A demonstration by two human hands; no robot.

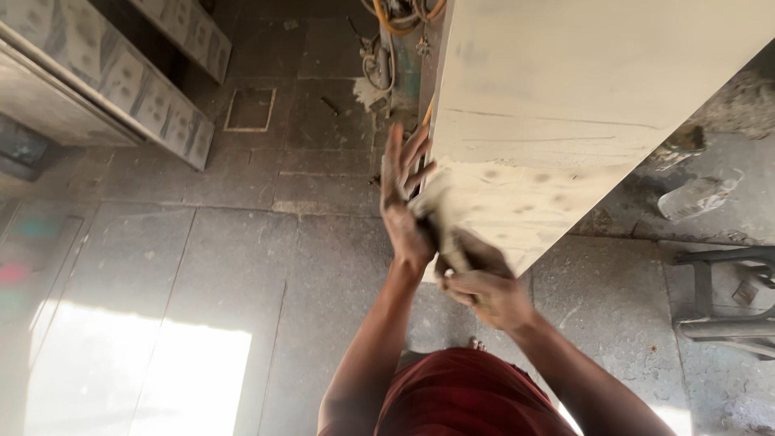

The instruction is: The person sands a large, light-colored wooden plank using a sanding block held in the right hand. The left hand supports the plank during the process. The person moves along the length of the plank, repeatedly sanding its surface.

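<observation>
A large pale stone slab [565,97] fills the upper right, its near corner dusty and marked with dark spots. My left hand [402,198] presses flat against the slab's left edge, fingers spread upward. My right hand [483,292] grips a small pale tool [440,222], blurred by motion, held against the slab's near corner. Just what the tool is cannot be made out. Both forearms reach up from my dark red shirt [464,396].
Grey paved floor [242,258] lies below, with a bright sun patch [137,379] at lower left. Patterned tiles [137,89] lean at upper left. Orange hoses [400,16] hang by a machine at the top. A grey metal stand [726,299] and a crumpled bottle [694,198] sit on the right.
</observation>
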